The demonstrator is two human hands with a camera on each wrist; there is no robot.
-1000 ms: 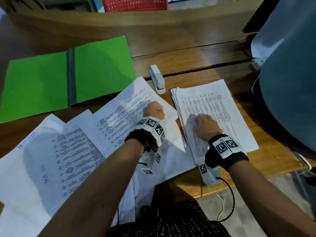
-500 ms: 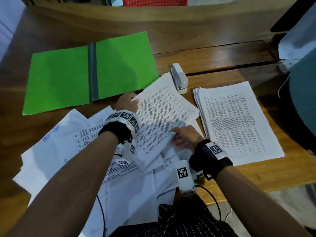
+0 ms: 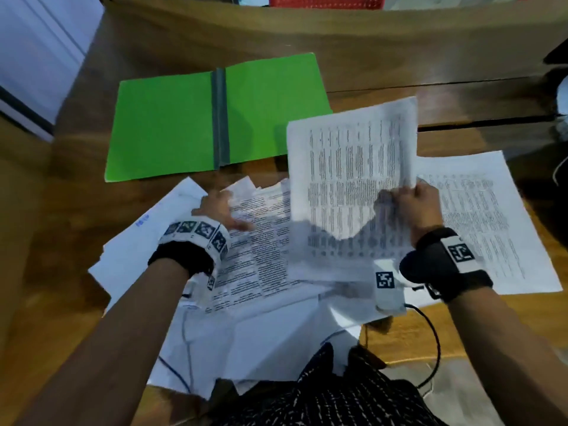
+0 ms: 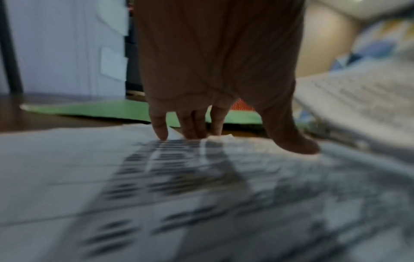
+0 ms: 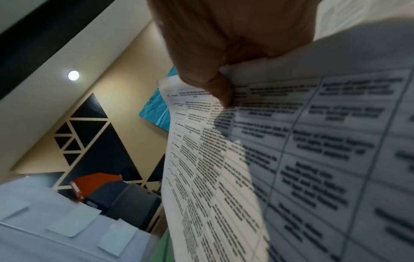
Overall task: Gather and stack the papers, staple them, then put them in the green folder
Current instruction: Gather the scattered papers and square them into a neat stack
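My right hand pinches a printed sheet and holds it lifted above the desk; the right wrist view shows the thumb pressed on that sheet. Straight fingers of my left hand press down on the scattered papers, and in the left wrist view the fingertips touch the printed paper. A neat stack of papers lies to the right, partly under the lifted sheet. The green folder lies open and flat behind the papers. The lifted sheet hides the stapler.
The wooden desk has a raised ledge along the back. A red chair stands beyond it. A dark object sits at the far right edge. Cables hang from my wrists near the desk's front edge.
My right hand left the right stack, took a sheet from the middle pile and raised it. My left hand shifted left and now presses the scattered papers.
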